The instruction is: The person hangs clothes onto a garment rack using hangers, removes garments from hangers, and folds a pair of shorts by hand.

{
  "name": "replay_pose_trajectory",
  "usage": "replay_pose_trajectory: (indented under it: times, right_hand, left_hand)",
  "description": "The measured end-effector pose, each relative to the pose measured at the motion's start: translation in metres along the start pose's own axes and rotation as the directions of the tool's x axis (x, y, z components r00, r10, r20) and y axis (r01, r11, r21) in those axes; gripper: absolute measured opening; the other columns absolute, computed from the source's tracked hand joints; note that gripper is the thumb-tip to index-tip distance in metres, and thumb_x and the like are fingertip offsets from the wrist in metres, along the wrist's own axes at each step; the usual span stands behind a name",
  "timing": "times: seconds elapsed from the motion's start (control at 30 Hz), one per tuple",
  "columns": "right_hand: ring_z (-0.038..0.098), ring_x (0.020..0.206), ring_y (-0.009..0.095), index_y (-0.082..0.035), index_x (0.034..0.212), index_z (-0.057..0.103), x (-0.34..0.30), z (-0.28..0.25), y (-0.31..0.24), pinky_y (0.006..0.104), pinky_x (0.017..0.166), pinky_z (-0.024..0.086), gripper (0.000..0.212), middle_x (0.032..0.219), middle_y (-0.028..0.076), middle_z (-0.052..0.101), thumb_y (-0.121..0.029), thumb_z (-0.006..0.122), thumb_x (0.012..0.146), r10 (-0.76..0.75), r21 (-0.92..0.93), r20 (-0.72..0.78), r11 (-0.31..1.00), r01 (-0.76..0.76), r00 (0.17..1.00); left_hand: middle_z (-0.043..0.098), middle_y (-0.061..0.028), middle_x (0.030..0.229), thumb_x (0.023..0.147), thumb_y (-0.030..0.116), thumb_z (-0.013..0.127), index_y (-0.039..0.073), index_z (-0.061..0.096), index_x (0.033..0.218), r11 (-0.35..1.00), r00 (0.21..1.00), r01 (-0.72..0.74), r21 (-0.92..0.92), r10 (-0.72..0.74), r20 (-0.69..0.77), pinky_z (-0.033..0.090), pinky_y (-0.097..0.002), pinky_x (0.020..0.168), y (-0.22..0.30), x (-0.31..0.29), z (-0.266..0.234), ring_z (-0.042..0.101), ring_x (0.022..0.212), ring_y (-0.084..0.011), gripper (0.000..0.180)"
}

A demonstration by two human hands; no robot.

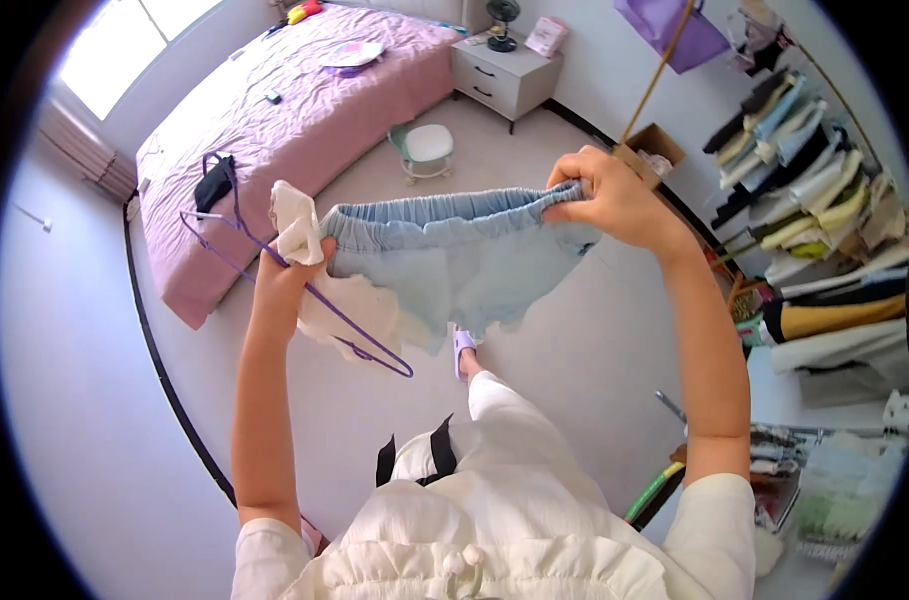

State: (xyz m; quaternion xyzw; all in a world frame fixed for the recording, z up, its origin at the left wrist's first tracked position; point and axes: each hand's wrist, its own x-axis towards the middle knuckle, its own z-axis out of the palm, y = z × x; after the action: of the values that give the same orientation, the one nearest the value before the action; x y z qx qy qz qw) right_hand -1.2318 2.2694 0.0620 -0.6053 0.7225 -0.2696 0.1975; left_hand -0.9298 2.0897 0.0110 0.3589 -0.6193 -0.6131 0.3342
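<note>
Light-blue shorts [455, 260] with a gathered elastic waistband hang stretched between my two hands, waist opening up. My right hand [610, 195] pinches the right end of the waistband between thumb and fingers. The left end is in my left hand [293, 275], whose fingers are partly hidden. That hand also grips a purple clothes hanger [360, 328] and a cream-white garment [297, 222], part of which hangs below, behind the hanger. The hanger slants across, its lower end just left of the shorts' hem.
A pink-covered bed [305, 110] stands at the far left, a black bag [214, 186] on its near side. Beyond the shorts are a small green-and-white stool [425, 145] and a white nightstand [520, 75] with a fan [503, 22]. Clothes [825, 220] hang along the right; a cardboard box [660, 145] sits by the wall.
</note>
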Motion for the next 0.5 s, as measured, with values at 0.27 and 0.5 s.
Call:
replay_pose_trajectory:
  times: [0.27,0.5]
  right_hand:
    - [0.056,0.067,0.016,-0.007,0.093,0.056,0.122,0.05,-0.004,0.0296,0.061,0.044,0.025,0.071,0.008,0.059,-0.015,0.068,0.072,-0.166,0.457,-0.047,0.873,0.169,0.985]
    - [0.061,0.074,0.032,-0.011,0.093,0.055,0.198,0.116,-0.055,0.0403,0.066,0.047,0.025,0.08,0.01,0.062,-0.019,0.066,0.071,-0.475,0.27,0.074,0.856,0.441,0.877]
  left_hand:
    - [0.059,-0.0016,0.092,0.068,0.003,0.058,0.002,0.061,0.103,0.978,0.946,-0.145,0.15,0.181,-0.268,0.04,-0.0205,0.064,0.001,0.042,-0.022,0.051,0.074,-0.0066,0.035]
    - [0.059,-0.0069,0.095,0.066,0.001,0.065,0.0,0.061,0.091,0.993,0.989,0.075,-0.087,-0.085,-0.123,0.044,-0.0227,0.06,-0.033,0.071,0.012,0.055,0.071,-0.0102,0.025]
